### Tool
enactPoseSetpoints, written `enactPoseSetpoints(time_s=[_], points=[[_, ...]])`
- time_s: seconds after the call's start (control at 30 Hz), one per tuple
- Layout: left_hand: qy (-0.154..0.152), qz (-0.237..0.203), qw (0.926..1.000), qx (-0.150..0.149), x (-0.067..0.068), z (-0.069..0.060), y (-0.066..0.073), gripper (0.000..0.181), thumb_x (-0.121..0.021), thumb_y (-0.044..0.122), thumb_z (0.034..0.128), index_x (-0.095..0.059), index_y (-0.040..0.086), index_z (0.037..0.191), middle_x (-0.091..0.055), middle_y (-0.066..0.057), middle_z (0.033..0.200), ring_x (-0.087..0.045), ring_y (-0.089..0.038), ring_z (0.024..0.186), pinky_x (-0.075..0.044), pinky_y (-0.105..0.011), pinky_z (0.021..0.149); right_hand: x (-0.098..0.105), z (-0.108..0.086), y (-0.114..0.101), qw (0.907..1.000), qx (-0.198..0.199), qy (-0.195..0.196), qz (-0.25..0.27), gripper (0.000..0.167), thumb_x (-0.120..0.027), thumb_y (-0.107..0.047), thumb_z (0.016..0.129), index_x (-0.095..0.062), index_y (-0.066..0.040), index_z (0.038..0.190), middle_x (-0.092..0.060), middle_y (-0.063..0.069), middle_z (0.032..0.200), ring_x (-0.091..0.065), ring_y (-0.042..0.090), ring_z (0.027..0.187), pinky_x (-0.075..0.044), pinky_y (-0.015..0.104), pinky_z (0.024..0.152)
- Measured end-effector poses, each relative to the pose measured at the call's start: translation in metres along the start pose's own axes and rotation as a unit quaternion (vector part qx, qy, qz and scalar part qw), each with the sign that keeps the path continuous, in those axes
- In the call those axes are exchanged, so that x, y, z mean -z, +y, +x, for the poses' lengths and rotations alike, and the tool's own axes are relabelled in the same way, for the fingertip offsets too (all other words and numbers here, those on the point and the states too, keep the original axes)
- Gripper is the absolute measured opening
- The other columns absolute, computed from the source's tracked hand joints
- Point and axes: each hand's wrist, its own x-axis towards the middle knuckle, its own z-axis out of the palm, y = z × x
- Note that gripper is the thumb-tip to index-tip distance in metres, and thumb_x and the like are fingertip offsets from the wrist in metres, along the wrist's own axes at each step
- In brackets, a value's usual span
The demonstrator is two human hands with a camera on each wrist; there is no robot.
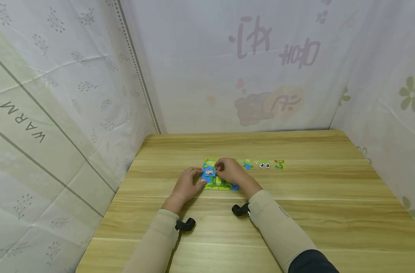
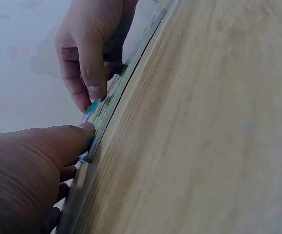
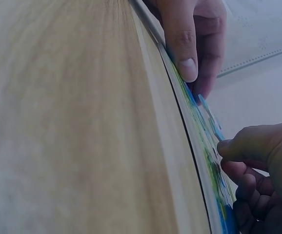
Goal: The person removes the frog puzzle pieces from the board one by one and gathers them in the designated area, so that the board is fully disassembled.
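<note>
A frog jigsaw puzzle [image 1: 219, 186] lies flat on the wooden table, partly covered by the hands. My right hand [image 1: 230, 170] pinches a blue puzzle piece [image 3: 210, 117] between thumb and fingers, tilted just over the left part of the picture. At the puzzle's left edge, my left hand [image 1: 187, 185] rests with its thumb and fingers spread apart, touching the edge. In the left wrist view, the thumb of that hand lies close beside the held piece [image 2: 90, 111]. The right palm hides the puzzle's upper right part.
To the right of the puzzle lie three loose pieces in a row: a blue and green piece [image 1: 247, 164], a piece with two eyes [image 1: 264, 165] and a green piece with red spots [image 1: 280, 165]. Patterned curtains [image 1: 200, 68] hang behind the table [image 1: 313, 212].
</note>
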Motion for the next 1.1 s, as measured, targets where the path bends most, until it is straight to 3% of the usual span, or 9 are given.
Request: enactPoseSetpoints(time_s=[0.53, 0.9, 1.1], points=[[0.005, 0.003, 1.0000, 0.000, -0.004, 0.000, -0.006, 0.044, -0.080, 0.031, 0.0959, -0.069, 0.010, 0.132, -0.060, -0.005, 0.144, -0.050, -0.030, 0.140, -0.037, -0.047, 0.120, 0.015, -0.006, 0.002, 0.9998, -0.014, 0.010, -0.007, 0.021, -0.076, -0.018, 0.097, -0.073, -0.012, 0.117, -0.066, -0.005, 0.096, -0.062, 0.014, 0.085, -0.055, 0.033, 0.076], [0.005, 0.006, 0.9999, -0.010, -0.001, -0.002, -0.002, 0.047, -0.080, 0.029, 0.0960, -0.067, 0.006, 0.135, -0.059, -0.007, 0.146, -0.048, -0.033, 0.141, -0.036, -0.049, 0.120, 0.036, -0.021, 0.011, 0.9995, -0.009, 0.023, -0.022, 0.027, -0.076, -0.018, 0.097, -0.071, -0.012, 0.122, -0.065, -0.004, 0.098, -0.060, 0.016, 0.082, -0.052, 0.035, 0.077], [0.007, 0.008, 0.9997, -0.022, -0.002, -0.002, -0.003, 0.047, -0.079, 0.029, 0.0968, -0.067, 0.007, 0.137, -0.059, -0.005, 0.148, -0.048, -0.031, 0.141, -0.036, -0.049, 0.120, 0.048, -0.032, 0.018, 0.9994, -0.011, 0.030, -0.014, 0.029, -0.077, -0.017, 0.096, -0.070, -0.017, 0.123, -0.065, -0.005, 0.098, -0.060, 0.017, 0.078, -0.051, 0.036, 0.069]])
